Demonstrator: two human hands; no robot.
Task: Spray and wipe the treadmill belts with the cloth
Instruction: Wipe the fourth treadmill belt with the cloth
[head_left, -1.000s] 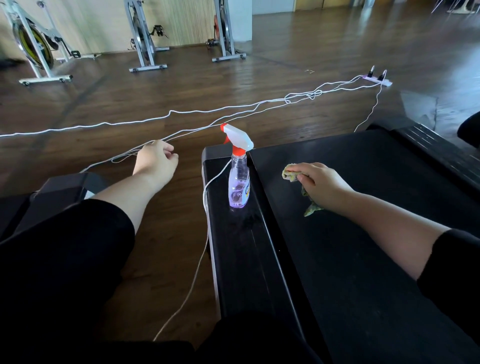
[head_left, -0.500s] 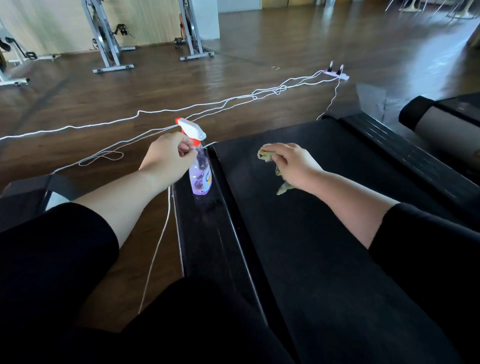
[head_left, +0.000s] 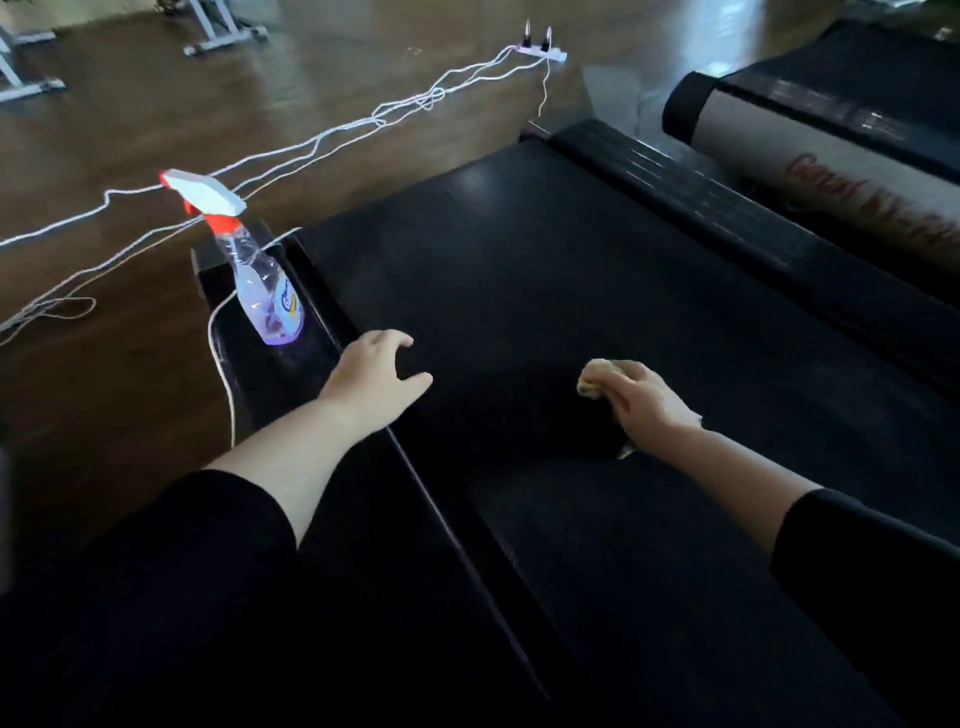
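Note:
The black treadmill belt (head_left: 545, 291) fills the middle of the head view. A clear spray bottle (head_left: 262, 291) with purple liquid and a red and white trigger stands upright on the treadmill's left side rail (head_left: 223, 275). My left hand (head_left: 376, 379) hovers open at the belt's left edge, just this side of the bottle and not touching it. My right hand (head_left: 644, 402) is closed on a crumpled yellowish cloth (head_left: 595, 376) and rests on the belt.
White cables (head_left: 363, 127) run across the wooden floor to a power strip (head_left: 540, 49) at the back. One cable lies along the left rail. A second treadmill (head_left: 810, 135) stands at the right. Exercise bike feet (head_left: 223, 39) show at the top left.
My left hand has come off the spray bottle and moved toward me, to the belt's edge. My right hand with the cloth has slid back along the belt. The camera has tilted down.

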